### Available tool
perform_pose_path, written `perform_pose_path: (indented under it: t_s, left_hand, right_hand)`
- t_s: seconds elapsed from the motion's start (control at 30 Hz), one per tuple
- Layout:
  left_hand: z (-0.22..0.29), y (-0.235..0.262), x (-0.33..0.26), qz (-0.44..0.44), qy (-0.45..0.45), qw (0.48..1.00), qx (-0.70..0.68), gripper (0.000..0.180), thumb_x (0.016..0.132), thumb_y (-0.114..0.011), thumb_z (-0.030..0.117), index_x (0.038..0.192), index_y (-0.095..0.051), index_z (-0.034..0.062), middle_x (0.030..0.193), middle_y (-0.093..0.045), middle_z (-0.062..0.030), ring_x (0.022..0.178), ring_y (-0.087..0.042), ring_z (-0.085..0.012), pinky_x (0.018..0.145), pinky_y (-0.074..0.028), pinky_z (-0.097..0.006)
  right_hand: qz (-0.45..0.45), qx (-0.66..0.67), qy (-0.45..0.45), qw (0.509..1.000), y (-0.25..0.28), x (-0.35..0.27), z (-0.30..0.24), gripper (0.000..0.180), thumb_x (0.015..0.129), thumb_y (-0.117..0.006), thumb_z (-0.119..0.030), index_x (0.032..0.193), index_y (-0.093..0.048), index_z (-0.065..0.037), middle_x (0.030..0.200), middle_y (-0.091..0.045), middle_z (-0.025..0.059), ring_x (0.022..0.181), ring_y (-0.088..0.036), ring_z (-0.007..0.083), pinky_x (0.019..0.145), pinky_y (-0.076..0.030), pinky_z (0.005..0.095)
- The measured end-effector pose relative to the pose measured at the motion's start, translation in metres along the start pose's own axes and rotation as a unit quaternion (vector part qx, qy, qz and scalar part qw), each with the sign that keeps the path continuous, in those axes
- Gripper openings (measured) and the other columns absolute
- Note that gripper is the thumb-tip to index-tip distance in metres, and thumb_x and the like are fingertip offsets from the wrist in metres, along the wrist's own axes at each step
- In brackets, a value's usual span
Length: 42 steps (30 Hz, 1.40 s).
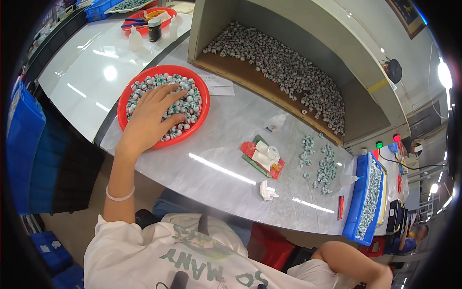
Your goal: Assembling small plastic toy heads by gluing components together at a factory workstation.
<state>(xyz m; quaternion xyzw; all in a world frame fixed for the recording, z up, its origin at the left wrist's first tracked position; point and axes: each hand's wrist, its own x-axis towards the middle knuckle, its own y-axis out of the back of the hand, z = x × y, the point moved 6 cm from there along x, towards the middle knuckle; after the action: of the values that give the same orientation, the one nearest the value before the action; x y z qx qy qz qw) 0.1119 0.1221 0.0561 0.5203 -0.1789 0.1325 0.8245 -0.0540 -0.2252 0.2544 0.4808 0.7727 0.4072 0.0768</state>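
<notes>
The bench (221,125) runs right across in front of the person, with a large open-fronted box (207,24) along its far side and a pale heap of small pieces (279,58) inside. At the right end lies a long blue tray (358,197), filled with more little pieces. The red bowl (206,103) sits at the left end, loaded with rounded white parts (193,103) touched with green and red.

To work well in that bowl, I'd say, keep the palm low, gather gently from the middle and stay inside the rim, since pieces this round look apt to roll away.

The left hand (150,114) rests over the bowl, palm down. Its fingers (161,94) are spread and lightly bent, the thumb well apart, all touching the top of the parts; whether any piece is caught beneath the palm, I cannot tell. The right hand is out of sight, so its fingers can't be judged. Smaller still, a crumpled white tissue (267,191) lies near the bench's near edge.
</notes>
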Motion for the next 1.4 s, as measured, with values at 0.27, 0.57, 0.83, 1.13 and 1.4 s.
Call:
perform_pose_path:
  t_s: [0.27, 0.57, 0.83, 1.13, 1.4]
  left_hand:
    - [0.035, 0.016, 0.054, -0.138, -0.045, 0.989, 0.041, 0.043, 0.081, -0.057, 0.029, 0.118, -0.052, 0.0059, 0.127, -0.045, -0.0145, 0.116, -0.043, -0.029, 0.096, -0.036, -0.035]
    - [0.01, -0.129, 0.254, -0.195, -0.115, 0.974, 0.025, 0.059, 0.083, -0.051, 0.047, 0.121, -0.047, 0.003, 0.118, -0.051, -0.0178, 0.112, -0.047, -0.031, 0.095, -0.036, -0.035]
    - [0.044, -0.218, 0.292, -0.104, -0.039, 0.987, 0.12, 0.072, 0.08, -0.044, 0.059, 0.133, -0.035, 0.0114, 0.138, -0.028, -0.0187, 0.127, -0.023, -0.0397, 0.103, -0.014, -0.056]
    - [0.062, -0.24, 0.321, -0.019, -0.167, 0.984, 0.058, 0.053, 0.082, -0.049, 0.046, 0.117, -0.049, 0.0061, 0.123, -0.041, -0.0234, 0.116, -0.038, -0.0385, 0.099, -0.026, -0.053]
    - [0.066, -0.263, 0.327, 0.03, -0.22, 0.975, 0.025, 0.048, 0.084, -0.049, 0.038, 0.12, -0.046, 0.0066, 0.13, -0.039, -0.0175, 0.117, -0.039, -0.0369, 0.097, -0.03, -0.052]
  right_hand:
    - [0.539, -0.087, -0.463, 0.698, 0.043, -0.2, 0.106, 0.029, 0.076, -0.063, -0.023, 0.09, -0.06, 0.002, 0.084, -0.06, 0.0088, 0.08, -0.055, 0.0166, 0.066, -0.042, 0.0247]
    - [0.378, -0.286, -0.688, 0.55, 0.12, -0.31, 0.259, 0.038, 0.079, -0.063, -0.026, 0.11, -0.055, -0.005, 0.108, -0.053, 0.0149, 0.101, -0.051, 0.0266, 0.083, -0.041, 0.0342]
    - [0.366, -0.529, -0.622, 0.447, 0.171, -0.433, 0.351, 0.049, 0.081, -0.058, -0.037, 0.117, -0.047, -0.005, 0.104, -0.054, 0.0233, 0.105, -0.047, 0.0395, 0.09, -0.039, 0.0445]
    - [0.389, -0.593, -0.583, 0.397, 0.223, -0.409, 0.421, 0.052, 0.085, -0.046, -0.047, 0.116, -0.048, -0.006, 0.109, -0.055, 0.0179, 0.102, -0.051, 0.0373, 0.085, -0.04, 0.0475]
    - [0.33, -0.586, -0.526, 0.52, 0.231, -0.339, 0.436, 0.042, 0.085, -0.05, -0.038, 0.115, -0.049, -0.008, 0.117, -0.049, 0.0143, 0.104, -0.051, 0.0311, 0.086, -0.04, 0.0448]
